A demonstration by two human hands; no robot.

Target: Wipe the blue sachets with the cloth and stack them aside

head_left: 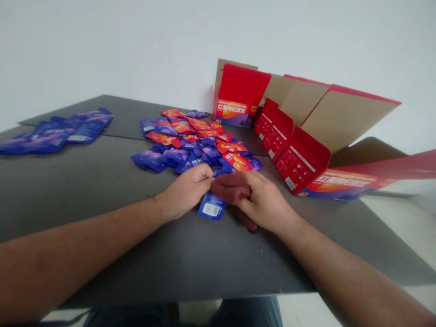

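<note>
A blue sachet (211, 208) with a white barcode label hangs between my hands at the middle of the dark table. My left hand (190, 188) is closed, pinching its upper edge between thumb and fingers. In my right hand (267, 200) is a bunched brown cloth (233, 187), gripped in closed fingers and held against the sachet's upper part. The cloth hides part of the sachet, and a fold dangles below my right hand. Just beyond my hands lies a loose pile of blue sachets (175, 156) and red sachets (204, 127).
To the left, several blue sachets (51, 134) lie overlapped in a row. An upright red box (235, 97) stands at the back, by the wall. Open red boxes (296, 159) with raised flaps fill the right side. The dark table (163, 268) ends close in front of me.
</note>
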